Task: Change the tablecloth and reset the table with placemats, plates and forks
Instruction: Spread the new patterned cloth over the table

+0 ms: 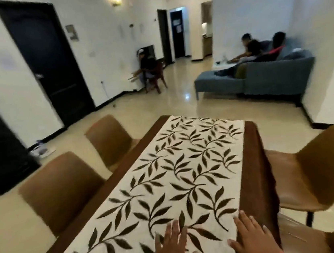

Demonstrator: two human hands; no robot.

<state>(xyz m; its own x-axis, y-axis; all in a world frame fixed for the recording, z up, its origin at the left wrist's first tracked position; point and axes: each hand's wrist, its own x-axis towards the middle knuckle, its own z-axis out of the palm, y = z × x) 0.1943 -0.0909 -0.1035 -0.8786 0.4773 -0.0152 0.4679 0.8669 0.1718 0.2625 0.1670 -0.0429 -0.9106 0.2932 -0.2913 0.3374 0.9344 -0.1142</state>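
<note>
A white tablecloth with a dark leaf print (180, 175) lies along the brown table (99, 199), reaching its far end. A plain brown cloth (255, 170) shows under it along the right side and hangs over that edge. My left hand (173, 249) lies flat on the leaf cloth near the front, fingers spread and straight. Beside it, my right hand (253, 239) rests flat on the cloth's right border where it meets the brown cloth. Neither hand holds anything. No placemats, plates or forks are in view.
Two brown chairs (62, 189) (110, 137) stand along the table's left side and another brown chair (318, 170) on the right. Beyond the table lies shiny floor, a blue sofa (261, 77) with seated people, and a person on a chair (151, 71) by the far wall.
</note>
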